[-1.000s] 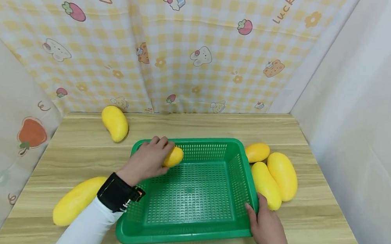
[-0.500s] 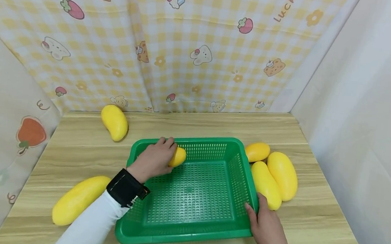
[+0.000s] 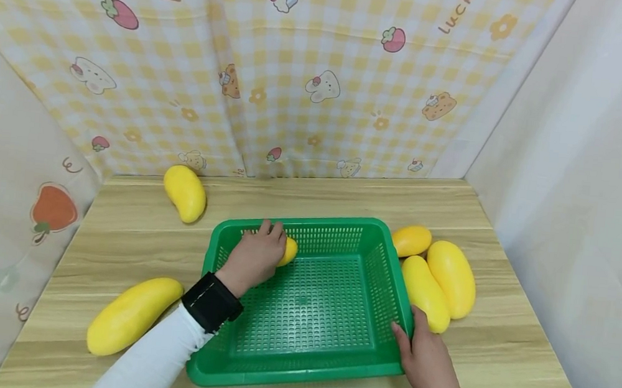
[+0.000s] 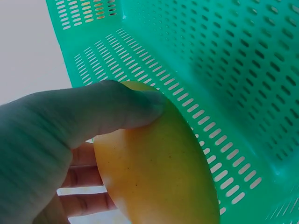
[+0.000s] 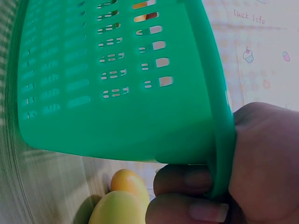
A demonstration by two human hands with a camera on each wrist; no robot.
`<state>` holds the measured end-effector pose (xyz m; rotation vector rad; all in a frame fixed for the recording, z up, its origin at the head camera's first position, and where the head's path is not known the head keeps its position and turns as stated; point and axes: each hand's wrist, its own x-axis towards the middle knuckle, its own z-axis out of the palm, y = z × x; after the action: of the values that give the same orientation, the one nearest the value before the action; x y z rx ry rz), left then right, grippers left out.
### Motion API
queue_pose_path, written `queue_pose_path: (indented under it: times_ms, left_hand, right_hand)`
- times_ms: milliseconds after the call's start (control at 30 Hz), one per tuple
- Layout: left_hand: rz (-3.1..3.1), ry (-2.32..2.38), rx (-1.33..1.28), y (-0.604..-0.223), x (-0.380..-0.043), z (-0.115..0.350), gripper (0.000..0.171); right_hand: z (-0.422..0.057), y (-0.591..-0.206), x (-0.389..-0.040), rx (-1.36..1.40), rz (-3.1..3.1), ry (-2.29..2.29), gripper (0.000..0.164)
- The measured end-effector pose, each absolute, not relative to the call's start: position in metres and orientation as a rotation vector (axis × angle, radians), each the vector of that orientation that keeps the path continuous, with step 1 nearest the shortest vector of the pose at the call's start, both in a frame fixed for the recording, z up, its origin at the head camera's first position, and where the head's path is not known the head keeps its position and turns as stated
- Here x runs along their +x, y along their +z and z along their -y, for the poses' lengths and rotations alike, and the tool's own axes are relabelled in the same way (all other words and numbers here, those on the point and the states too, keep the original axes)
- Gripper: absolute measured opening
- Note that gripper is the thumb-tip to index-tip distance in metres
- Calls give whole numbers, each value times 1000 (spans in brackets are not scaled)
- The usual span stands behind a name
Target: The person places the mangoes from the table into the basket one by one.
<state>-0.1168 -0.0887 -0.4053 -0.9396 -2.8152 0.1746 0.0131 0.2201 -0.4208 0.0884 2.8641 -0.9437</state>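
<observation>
A yellow mango [image 4: 163, 172] is gripped by my left hand [image 3: 257, 254], thumb on one side and fingers on the other. In the head view only an end of that mango [image 3: 290, 252] shows past the hand, inside the far left corner of the green basket [image 3: 293, 376]. At the basket's right side, my right hand [image 3: 430, 361] holds the rim. The right wrist view shows its fingers [image 5: 184, 205] curled under the rim, against the basket's outer wall [image 5: 154, 116].
Right of the basket lie three mangoes: a small orange-yellow one [image 3: 411, 240], a front one [image 3: 426, 292] and an outer one [image 3: 451, 279]. On the left are a large mango [image 3: 133, 316] near the sleeve and another [image 3: 184, 194] by the patterned curtain [image 3: 302, 49].
My left hand has moved slightly right and farther into the basket with the mango, and turned so less of the fruit shows. The right hand stays on the rim.
</observation>
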Motion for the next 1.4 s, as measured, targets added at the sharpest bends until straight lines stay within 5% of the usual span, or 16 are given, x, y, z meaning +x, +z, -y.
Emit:
queue_pose_path:
  times_ms: [800,1400]
  left_hand:
    - [2739,339,-902,-442,-109,83,24]
    - [2796,241,-857,-444,-106,84,42]
  right_hand:
    - [-220,-421,12,105,-2863,-941,48]
    - [-221,-425,12,86,-2889,-1000,46]
